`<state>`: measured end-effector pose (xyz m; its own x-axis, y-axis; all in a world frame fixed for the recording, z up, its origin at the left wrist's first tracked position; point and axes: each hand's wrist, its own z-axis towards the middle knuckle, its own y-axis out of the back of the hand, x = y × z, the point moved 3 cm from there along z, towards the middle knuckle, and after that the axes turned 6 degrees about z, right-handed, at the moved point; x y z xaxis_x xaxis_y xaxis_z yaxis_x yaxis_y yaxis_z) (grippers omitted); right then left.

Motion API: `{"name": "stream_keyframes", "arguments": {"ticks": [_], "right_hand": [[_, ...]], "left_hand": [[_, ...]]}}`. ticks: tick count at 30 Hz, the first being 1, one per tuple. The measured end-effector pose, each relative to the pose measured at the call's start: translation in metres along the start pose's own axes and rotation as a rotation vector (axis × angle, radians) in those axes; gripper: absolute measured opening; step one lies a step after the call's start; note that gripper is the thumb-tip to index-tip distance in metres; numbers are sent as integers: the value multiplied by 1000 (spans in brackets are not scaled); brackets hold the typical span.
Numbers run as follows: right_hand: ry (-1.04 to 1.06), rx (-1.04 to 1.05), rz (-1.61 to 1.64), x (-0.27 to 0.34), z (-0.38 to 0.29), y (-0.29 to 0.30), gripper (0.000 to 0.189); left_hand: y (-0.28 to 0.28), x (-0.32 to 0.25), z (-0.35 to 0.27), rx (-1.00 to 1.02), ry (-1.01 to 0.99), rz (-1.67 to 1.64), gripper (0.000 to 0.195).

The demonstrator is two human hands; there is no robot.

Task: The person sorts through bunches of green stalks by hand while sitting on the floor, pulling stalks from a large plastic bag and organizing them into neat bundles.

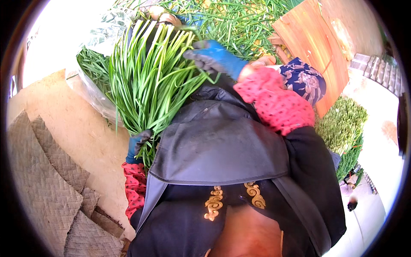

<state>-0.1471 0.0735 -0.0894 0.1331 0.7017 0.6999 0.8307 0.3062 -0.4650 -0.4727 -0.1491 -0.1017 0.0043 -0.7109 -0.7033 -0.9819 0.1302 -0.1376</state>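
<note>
My left hand (140,145), in a blue and grey work glove, is closed around the lower part of a large bunch of long green leaves (151,77), which look like garlic chives. The pale cut ends of the bunch point up and away from me. My right hand (208,57), in a matching glove, is beside the upper right of the bunch, its fingers apart and slightly blurred. Whether its fingertips touch the leaves I cannot tell. A black apron (221,144) covers my lap, and red dotted sleeve covers end at both gloves.
Loose green leaves (237,19) lie spread at the top. A clear plastic bag (91,93) of greens stands at the left, near quilted mats (41,186). A wooden board (318,51) leans at the upper right, above stacked green bunches (342,125). Other people sit at the far right.
</note>
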Motion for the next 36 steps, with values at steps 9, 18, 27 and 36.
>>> {"name": "stream_keyframes", "arguments": {"ticks": [9,18,27,36], "right_hand": [[135,-698,24,-3,-19,150,20],[620,369,-343,-28,-19,30,31],[174,-29,604,-10,8,135,23],[335,262,-636,43,77,27,45]], "left_hand": [[11,7,0,-15,-18,218,21],[32,31,5,65,-54,97,21],[1,18,23,242,-212,121,37],[4,33,20,524,234,-417,92]]}}
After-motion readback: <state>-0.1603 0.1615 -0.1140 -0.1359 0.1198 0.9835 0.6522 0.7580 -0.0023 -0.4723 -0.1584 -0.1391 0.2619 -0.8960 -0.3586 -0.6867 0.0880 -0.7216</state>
